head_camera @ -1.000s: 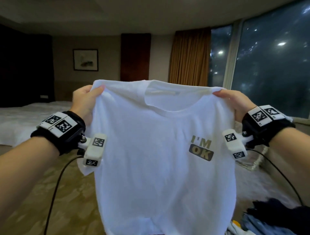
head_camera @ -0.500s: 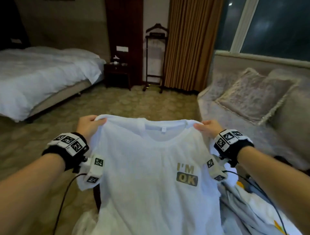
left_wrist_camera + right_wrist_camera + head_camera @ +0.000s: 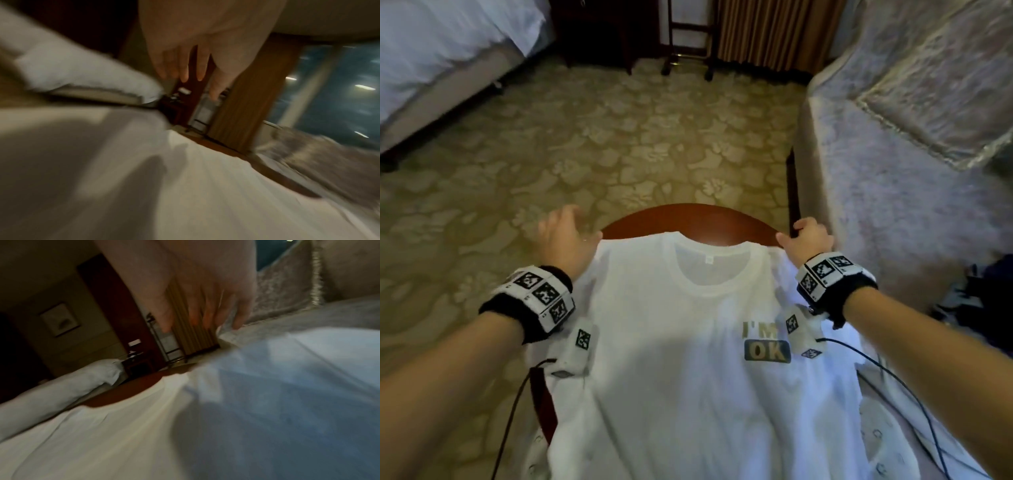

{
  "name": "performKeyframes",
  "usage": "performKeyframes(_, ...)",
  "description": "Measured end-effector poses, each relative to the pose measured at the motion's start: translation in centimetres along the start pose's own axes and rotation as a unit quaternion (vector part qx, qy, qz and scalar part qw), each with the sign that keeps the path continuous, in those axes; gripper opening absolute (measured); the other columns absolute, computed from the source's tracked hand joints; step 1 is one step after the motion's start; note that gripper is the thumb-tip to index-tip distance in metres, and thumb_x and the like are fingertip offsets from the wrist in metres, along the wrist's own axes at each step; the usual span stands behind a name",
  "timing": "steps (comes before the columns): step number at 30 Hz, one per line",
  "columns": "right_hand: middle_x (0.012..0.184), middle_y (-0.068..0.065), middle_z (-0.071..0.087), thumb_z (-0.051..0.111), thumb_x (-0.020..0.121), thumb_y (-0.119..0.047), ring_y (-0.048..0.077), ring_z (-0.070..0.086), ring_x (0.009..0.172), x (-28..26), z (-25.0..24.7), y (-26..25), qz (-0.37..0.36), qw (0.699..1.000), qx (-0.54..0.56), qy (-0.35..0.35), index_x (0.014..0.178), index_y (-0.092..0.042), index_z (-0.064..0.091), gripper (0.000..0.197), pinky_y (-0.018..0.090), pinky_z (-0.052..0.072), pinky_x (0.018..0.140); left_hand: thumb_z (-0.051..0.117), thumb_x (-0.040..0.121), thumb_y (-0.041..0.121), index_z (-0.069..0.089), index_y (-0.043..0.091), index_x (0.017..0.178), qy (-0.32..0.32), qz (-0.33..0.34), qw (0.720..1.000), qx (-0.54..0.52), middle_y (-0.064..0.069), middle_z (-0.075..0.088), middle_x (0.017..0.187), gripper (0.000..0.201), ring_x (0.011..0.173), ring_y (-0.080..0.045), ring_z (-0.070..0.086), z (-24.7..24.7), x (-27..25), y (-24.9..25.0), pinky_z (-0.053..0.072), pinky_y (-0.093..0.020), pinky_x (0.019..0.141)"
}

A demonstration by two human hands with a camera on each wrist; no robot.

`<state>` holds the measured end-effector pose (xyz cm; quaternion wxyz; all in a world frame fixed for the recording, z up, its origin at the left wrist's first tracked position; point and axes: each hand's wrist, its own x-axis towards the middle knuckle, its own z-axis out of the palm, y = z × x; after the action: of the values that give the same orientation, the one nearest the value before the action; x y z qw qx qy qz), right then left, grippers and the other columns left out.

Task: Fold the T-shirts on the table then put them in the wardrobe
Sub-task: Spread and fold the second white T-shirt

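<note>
We see a white T-shirt (image 3: 688, 377) lying flat on a round brown table (image 3: 698, 219), front side up. Its collar points away from us, toward the far edge of the table. On the chest there are the words "I'M OK" (image 3: 765, 342) in gold and dark letters. Our left hand (image 3: 565, 240) is at the left shoulder of the T-shirt. Its fingers (image 3: 183, 68) are spread out and almost straight, and they hold nothing. The hand is blurry, so we cannot tell if it touches the cloth or is just above it. Our right hand (image 3: 808, 241) is at the right shoulder of the T-shirt. Its fingers (image 3: 238, 314) bend down to the edge of the cloth. The picture is blurry there too, so we cannot tell if they pinch the cloth or only rest on it. Both wrists wear black bands (image 3: 527, 305) with white blocks that have black square patterns on them. Thin black cables (image 3: 893, 373) hang from the wrists. More white cloth (image 3: 887, 442) lies under the T-shirt on the right side of the table. Past the table there is a carpet (image 3: 602, 137) with a leaf pattern. A bed (image 3: 441, 44) with white sheets is far off on the left. A pale sofa (image 3: 893, 171) with a cushion stands on the right. Some dark clothes (image 3: 989, 301) lie at the right edge.
</note>
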<state>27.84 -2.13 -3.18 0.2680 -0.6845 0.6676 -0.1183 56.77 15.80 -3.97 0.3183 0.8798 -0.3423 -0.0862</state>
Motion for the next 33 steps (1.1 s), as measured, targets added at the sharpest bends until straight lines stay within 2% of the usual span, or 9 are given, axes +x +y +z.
performKeyframes(2, 0.132, 0.014, 0.045, 0.062, 0.089, -0.032, 0.033, 0.039, 0.124, -0.7, 0.9, 0.1, -0.069, 0.996, -0.064, 0.001, 0.13, -0.012, 0.046, 0.048, 0.041, 0.037, 0.1, 0.065, 0.087, 0.02, 0.05, 0.009, 0.128, -0.009, 0.124, 0.989, 0.083, -0.017, 0.047, 0.13, 0.046, 0.122, -0.033, 0.038, 0.6, -1.9, 1.8, 0.028, -0.038, 0.1)
performKeyframes(4, 0.135, 0.014, 0.043, 0.064, 0.087, -0.038, 0.033, 0.039, 0.126, -2.0, 1.9, 0.4, -0.126, 0.981, -0.122, -0.082, 0.134, -0.015, 0.044, 0.056, 0.04, 0.036, 0.103, 0.063, 0.089, 0.028, 0.049, 0.013, 0.131, -0.106, 0.188, 0.972, 0.094, -0.01, 0.047, 0.135, 0.047, 0.125, -0.029, 0.04, 1.7, -3.8, 2.6, 0.031, -0.035, 0.102)
performKeyframes(7, 0.147, 0.011, 0.029, 0.064, 0.082, -0.052, 0.033, 0.029, 0.135, -4.2, 3.3, 1.3, -0.122, 0.938, -0.238, -0.222, 0.146, -0.023, 0.026, 0.08, 0.046, 0.031, 0.109, 0.057, 0.086, 0.055, 0.032, 0.022, 0.145, -0.3, 0.137, 0.927, 0.181, -0.005, 0.032, 0.151, 0.072, 0.138, -0.028, 0.029, 3.9, -5.7, 1.9, 0.028, -0.042, 0.111)
performKeyframes(9, 0.153, 0.012, 0.017, 0.064, 0.081, -0.053, 0.037, 0.017, 0.141, -5.1, 3.7, 1.6, -0.122, 0.918, -0.273, -0.259, 0.15, -0.025, 0.013, 0.09, 0.05, 0.022, 0.114, 0.053, 0.082, 0.066, 0.015, 0.028, 0.151, -0.377, 0.086, 0.892, 0.236, -0.007, 0.009, 0.159, 0.087, 0.145, -0.032, 0.009, 4.9, -6.3, 1.3, 0.021, -0.054, 0.113)
performKeyframes(10, 0.156, 0.015, 0.007, 0.064, 0.082, -0.052, 0.039, 0.006, 0.144, -5.5, 3.8, 1.7, -0.123, 0.912, -0.285, -0.269, 0.151, -0.024, 0.006, 0.095, 0.05, 0.013, 0.116, 0.053, 0.081, 0.068, 0.008, 0.031, 0.151, -0.396, 0.071, 0.88, 0.251, -0.005, -0.002, 0.16, 0.091, 0.146, -0.034, -0.001, 5.1, -6.6, 1.1, 0.018, -0.059, 0.112)
performKeyframes(12, 0.157, 0.016, -0.013, 0.064, 0.083, -0.049, 0.038, -0.014, 0.144, -5.8, 3.8, 1.5, -0.121, 0.908, -0.29, -0.278, 0.151, -0.023, -0.008, 0.102, 0.049, -0.003, 0.116, 0.056, 0.079, 0.067, -0.004, 0.036, 0.15, -0.412, 0.066, 0.867, 0.272, -0.001, -0.019, 0.158, 0.099, 0.145, -0.034, -0.014, 5.3, -7.0, 0.8, 0.014, -0.067, 0.109)
performKeyframes(14, 0.156, 0.015, -0.021, 0.062, 0.084, -0.05, 0.037, -0.02, 0.142, -5.8, 3.6, 1.3, -0.117, 0.908, -0.287, -0.281, 0.15, -0.023, -0.013, 0.104, 0.048, -0.007, 0.115, 0.059, 0.078, 0.066, -0.01, 0.039, 0.149, -0.411, 0.066, 0.867, 0.273, 0.002, -0.025, 0.156, 0.102, 0.144, -0.032, -0.019, 5.5, -7.0, 0.7, 0.012, -0.072, 0.106)
performKeyframes(23, 0.156, 0.015, -0.019, 0.06, 0.086, -0.049, 0.033, -0.02, 0.143, -2.7, 3.4, 0.0, -0.141, 0.902, -0.298, -0.279, 0.15, -0.021, -0.012, 0.1, 0.046, -0.009, 0.115, 0.067, 0.076, 0.059, -0.001, 0.042, 0.149, -0.39, 0.053, 0.891, 0.228, 0.006, -0.022, 0.157, 0.101, 0.144, -0.027, -0.019, 6.2, -4.3, 1.7, 0.004, -0.075, 0.104)
performKeyframes(33, 0.156, 0.015, -0.02, 0.061, 0.084, -0.053, 0.033, -0.021, 0.143, 1.0, 4.5, -0.1, -0.15, 0.903, -0.3, -0.268, 0.15, -0.024, -0.014, 0.103, 0.045, -0.011, 0.115, 0.067, 0.074, 0.062, 0.001, 0.042, 0.149, -0.375, 0.057, 0.894, 0.239, 0.006, -0.02, 0.158, 0.102, 0.145, -0.028, -0.018, 7.8, -1.3, 2.9, 0.006, -0.077, 0.1)
